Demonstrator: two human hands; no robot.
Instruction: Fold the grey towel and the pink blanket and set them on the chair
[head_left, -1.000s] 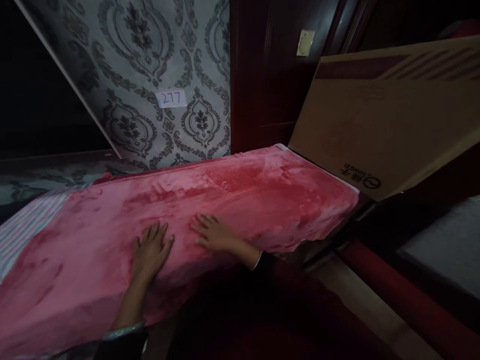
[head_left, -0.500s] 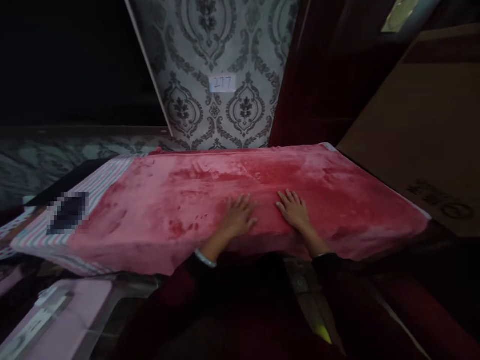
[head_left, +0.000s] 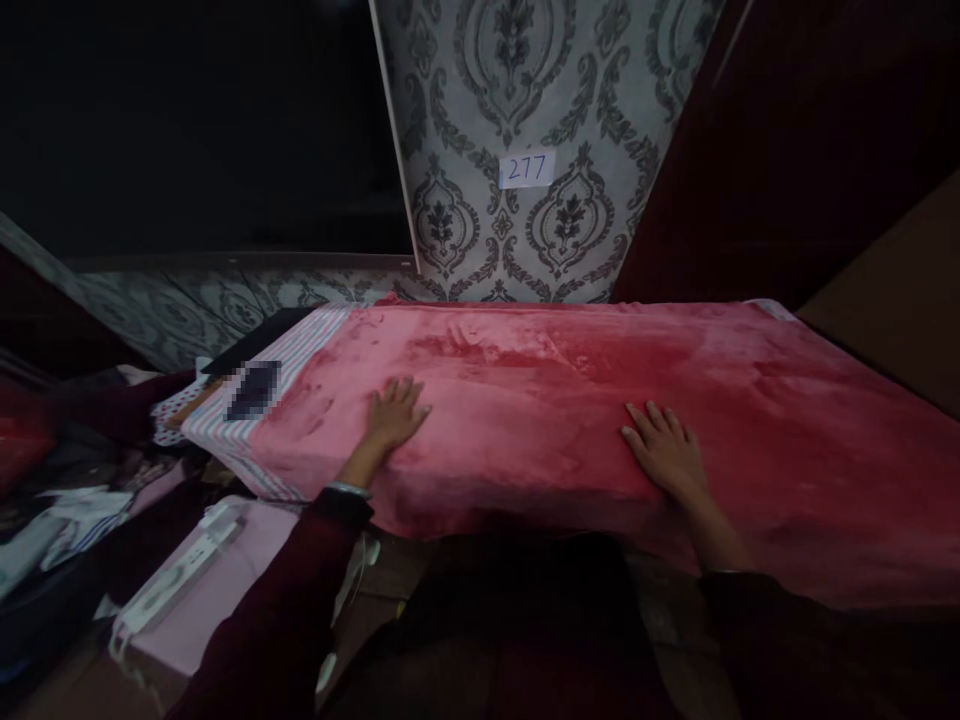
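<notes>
- The long pink-red plush cloth with a soft, mottled pile lies spread over a raised flat surface, directly beneath both hands, its near side hanging over the edge.
- The person's bare left hand rests palm down on the paler left part of the cloth, fingers spread and unclosed, grasping nothing.
- The person's bare right hand lies palm down on the deeper red part, likewise flattened with fingers extended and no fold pinched. The hands are well apart, with a stretch of cloth between them.
- Both forearms, in dark sleeves, cross the cloth's near edge and hide parts of it.
- Bordering the cloth's left end is a pale striped fabric; a pixelated dark patch covers something on it, too obscured to identify.
- A black flat item sits just beyond the stripes.
- Behind the cloth rises grey damask-patterned wallpaper bearing a white paper slip marked 277, beside a large black screen.
- At right, a brown cardboard panel stands near the cloth's far-right corner, before a dark red glossy panel.
- Lower left, a long white power strip lies on a pale pink flat-topped object, near heaped clothes.
</notes>
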